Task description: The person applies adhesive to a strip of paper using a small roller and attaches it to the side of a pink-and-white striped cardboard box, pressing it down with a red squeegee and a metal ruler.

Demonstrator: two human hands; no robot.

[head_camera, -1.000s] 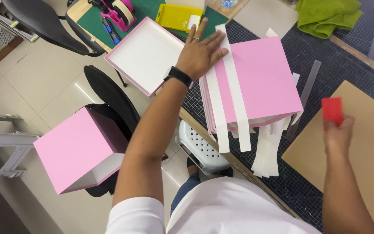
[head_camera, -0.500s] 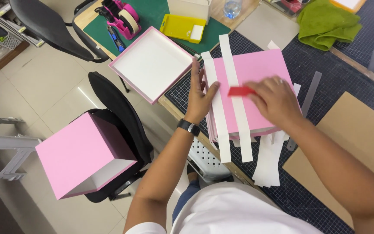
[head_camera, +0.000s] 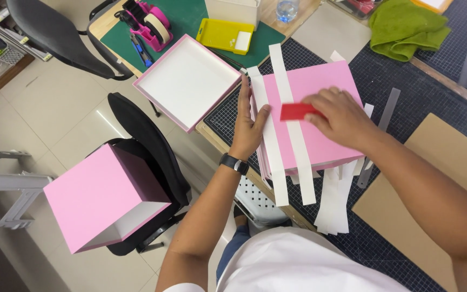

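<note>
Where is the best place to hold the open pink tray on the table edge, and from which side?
Probably the pink tray is best gripped by its raised rim at the near corner, which juts past the table edge, coming from the chair side. The low walls allow a pinch, and that corner looks free.

We found the stack of boards (head_camera: 320,108) on the table (head_camera: 439,108), paper strips (head_camera: 293,135) lying across it. The open lid (head_camera: 187,81) lay left of it, the tape dispenser (head_camera: 149,24) behind, and the box (head_camera: 101,197) on a chair (head_camera: 147,146).
</note>
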